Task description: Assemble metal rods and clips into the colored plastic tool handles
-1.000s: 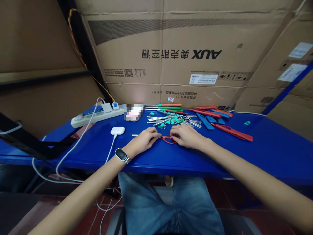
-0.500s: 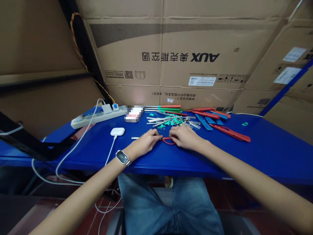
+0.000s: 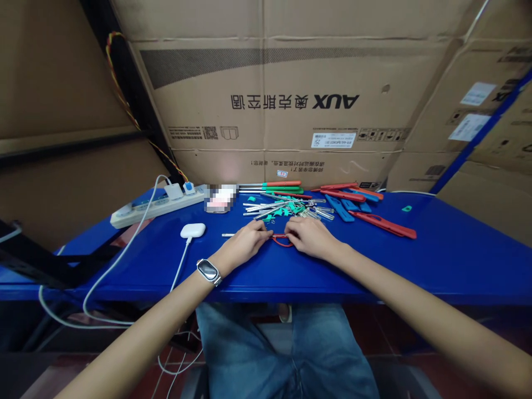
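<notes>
My left hand point(image 3: 245, 244) rests on the blue table point(image 3: 436, 260) with its fingers pinched on a thin metal rod point(image 3: 228, 235) that sticks out to the left. My right hand point(image 3: 310, 235) lies close beside it, fingers curled over a small red plastic piece point(image 3: 281, 239) that shows between the two hands. A watch point(image 3: 208, 271) sits on my left wrist. Just beyond the hands lies a heap of metal rods and green plastic parts point(image 3: 286, 207).
Red and blue plastic handles point(image 3: 366, 213) lie at the back right, with red and green handled tools point(image 3: 278, 186) along the cardboard boxes point(image 3: 270, 100). A white earbud case point(image 3: 193, 230) on a cable and a white power strip point(image 3: 153, 205) sit at the left.
Both hands stay together on the rod and red piece. The view has shifted slightly, so everything sits a little further left.
</notes>
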`<state>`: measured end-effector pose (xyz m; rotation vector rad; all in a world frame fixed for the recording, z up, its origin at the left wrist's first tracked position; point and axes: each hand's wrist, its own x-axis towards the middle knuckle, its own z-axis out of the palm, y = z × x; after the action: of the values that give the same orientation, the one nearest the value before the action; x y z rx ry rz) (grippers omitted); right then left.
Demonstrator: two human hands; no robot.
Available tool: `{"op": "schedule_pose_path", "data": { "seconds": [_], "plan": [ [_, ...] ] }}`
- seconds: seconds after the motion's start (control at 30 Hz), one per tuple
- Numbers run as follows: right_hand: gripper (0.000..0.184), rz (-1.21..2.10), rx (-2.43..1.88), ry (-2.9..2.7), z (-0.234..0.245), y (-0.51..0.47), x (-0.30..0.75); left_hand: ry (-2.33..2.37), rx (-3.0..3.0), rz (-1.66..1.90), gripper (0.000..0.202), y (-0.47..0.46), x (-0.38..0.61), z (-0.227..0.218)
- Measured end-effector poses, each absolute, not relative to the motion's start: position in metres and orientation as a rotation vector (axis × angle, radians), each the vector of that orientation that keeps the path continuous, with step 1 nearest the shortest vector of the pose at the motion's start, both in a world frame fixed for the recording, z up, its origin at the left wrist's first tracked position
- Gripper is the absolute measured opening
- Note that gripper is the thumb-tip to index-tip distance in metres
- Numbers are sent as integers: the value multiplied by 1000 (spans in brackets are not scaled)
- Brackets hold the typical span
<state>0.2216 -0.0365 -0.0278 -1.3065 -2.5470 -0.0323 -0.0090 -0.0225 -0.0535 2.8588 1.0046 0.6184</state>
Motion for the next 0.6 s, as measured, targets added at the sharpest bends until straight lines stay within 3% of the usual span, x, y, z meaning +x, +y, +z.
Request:
{"op": "schedule_pose_path", "data": {
  "seconds": [0.37,0.6],
  "plan": [
    [16,139,-1159,-2236,-34,-34,254,1152,2855,608,39,-28,-12,-43],
    [16,99,-1246,-2079,-39,-13,281,1140,2851,634,30,-14,10,-22]
  ]
}}
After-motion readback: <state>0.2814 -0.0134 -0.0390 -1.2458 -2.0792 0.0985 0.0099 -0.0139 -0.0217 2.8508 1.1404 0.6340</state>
